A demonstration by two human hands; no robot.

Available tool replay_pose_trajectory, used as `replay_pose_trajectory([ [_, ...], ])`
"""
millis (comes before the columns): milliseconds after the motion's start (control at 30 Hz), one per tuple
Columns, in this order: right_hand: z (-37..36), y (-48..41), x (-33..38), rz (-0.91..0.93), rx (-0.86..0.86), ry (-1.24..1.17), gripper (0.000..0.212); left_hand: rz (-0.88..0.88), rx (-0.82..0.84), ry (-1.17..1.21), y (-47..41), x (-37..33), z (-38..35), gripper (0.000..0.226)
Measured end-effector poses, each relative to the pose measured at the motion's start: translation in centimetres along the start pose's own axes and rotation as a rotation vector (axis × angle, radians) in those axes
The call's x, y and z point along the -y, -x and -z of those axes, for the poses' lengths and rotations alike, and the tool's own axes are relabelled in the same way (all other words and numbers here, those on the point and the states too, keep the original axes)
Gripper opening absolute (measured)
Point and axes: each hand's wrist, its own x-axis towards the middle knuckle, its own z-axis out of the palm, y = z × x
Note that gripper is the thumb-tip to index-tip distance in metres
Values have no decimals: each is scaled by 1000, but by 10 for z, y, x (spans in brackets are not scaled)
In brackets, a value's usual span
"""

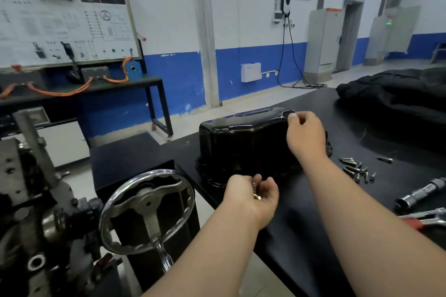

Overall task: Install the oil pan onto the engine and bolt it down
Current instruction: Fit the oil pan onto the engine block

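Note:
The black oil pan (pixel 243 144) lies upside down, flange down, on the black workbench (pixel 301 212). My right hand (pixel 305 136) rests on the pan's far right top corner, fingers curled over its edge. My left hand (pixel 252 194) is at the pan's near flange, fingers curled round small brass-coloured bolts (pixel 256 194). Several loose bolts (pixel 357 169) lie on the bench to the right of the pan. The engine (pixel 31 200) sits on its stand at the left.
A chrome handwheel (pixel 147 212) on the engine stand juts out between the engine and the bench. Sockets and a wrench (pixel 424 202) lie at the bench's right edge. A black cloth (pixel 395 94) covers the far right of the bench. A training board stands at the back left.

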Motion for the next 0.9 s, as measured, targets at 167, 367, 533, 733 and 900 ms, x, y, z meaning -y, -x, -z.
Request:
replay_pose_trajectory([
  [167,-14,-60,18,-34,62,140,46,-280,60,-185,5,-52,-32,28],
  [367,-28,-87,5,-238,280,73,60,-813,-466,-1124,-42,-132,-35,43],
  [533,-29,-91,-5,-440,321,-47,68,-663,-436,-1161,-79,-143,-33,72],
  [733,-13,-74,1,-419,205,-211,42,-652,-322,-954,-63,-137,-36,66],
  [900,7,-54,70,-311,108,-372,31,-893,-265,-970,14,-169,-59,58],
])
